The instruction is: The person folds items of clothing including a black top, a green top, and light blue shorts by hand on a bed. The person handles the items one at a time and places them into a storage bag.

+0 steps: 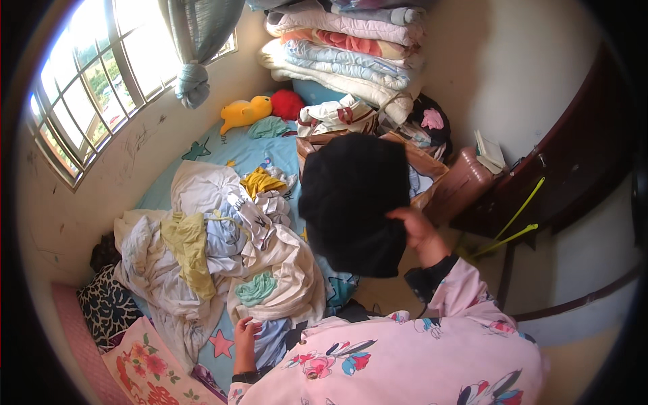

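A folded or bunched black garment [354, 202] hangs in front of me; its exact kind cannot be made out. My right hand [417, 233] grips its right edge, fingers closed on the cloth. Lower down, my left hand [247, 335] is off the garment, its fingers loosely bent and apart with nothing in them. It is beside a heap of pale cloth [297, 270] on the bed, where a mint-green cloth [256, 289] lies. Behind the black garment, partly hidden by it, stands an open brown box or bag [426, 162] with clothes in it.
The bed's blue sheet [202, 175] bears an olive garment [185, 246], a mustard cloth [262, 181] and a yellow plush toy [244, 113]. Folded quilts [344, 54] are stacked at the back. A pinkish-brown suitcase [466, 179] stands right, near yellow-green rods [521, 212]. A barred window [101, 74] is left.
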A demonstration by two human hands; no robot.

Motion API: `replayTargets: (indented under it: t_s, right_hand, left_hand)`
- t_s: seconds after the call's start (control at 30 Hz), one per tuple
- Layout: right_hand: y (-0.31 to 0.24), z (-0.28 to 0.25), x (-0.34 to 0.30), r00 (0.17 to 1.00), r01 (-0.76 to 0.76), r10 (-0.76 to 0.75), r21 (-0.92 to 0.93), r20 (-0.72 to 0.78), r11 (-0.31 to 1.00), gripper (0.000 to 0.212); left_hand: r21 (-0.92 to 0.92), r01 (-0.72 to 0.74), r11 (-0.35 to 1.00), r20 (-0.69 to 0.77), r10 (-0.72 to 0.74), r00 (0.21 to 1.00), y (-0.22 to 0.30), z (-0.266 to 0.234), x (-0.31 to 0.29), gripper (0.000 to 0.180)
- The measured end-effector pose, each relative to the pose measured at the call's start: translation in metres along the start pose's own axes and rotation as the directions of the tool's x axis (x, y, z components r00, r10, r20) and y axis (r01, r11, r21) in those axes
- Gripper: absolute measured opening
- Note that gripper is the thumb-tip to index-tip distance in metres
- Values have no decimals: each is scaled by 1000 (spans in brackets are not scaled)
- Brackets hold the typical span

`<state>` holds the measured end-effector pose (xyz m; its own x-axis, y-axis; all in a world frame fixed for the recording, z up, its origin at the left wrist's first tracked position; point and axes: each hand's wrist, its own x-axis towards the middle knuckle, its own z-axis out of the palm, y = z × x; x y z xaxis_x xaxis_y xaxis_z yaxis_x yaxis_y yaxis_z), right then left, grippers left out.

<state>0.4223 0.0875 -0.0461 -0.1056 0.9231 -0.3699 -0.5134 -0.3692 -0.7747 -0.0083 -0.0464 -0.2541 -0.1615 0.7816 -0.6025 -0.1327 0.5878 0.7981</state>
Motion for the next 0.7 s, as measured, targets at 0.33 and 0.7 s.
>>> replayTargets:
  t_s: [0.33, 0.7]
  right_hand:
    - [-125, -66, 80, 963, 267, -264, -291, 52, 919, 40]
    - [-80, -149, 220, 997, 62, -78, -824, 22, 564, 49]
  left_hand:
    - [392, -327, 860, 200, 267, 943, 70, 124, 27, 22]
    - [621, -702, 349, 476, 543, 692, 218, 306, 80, 30]
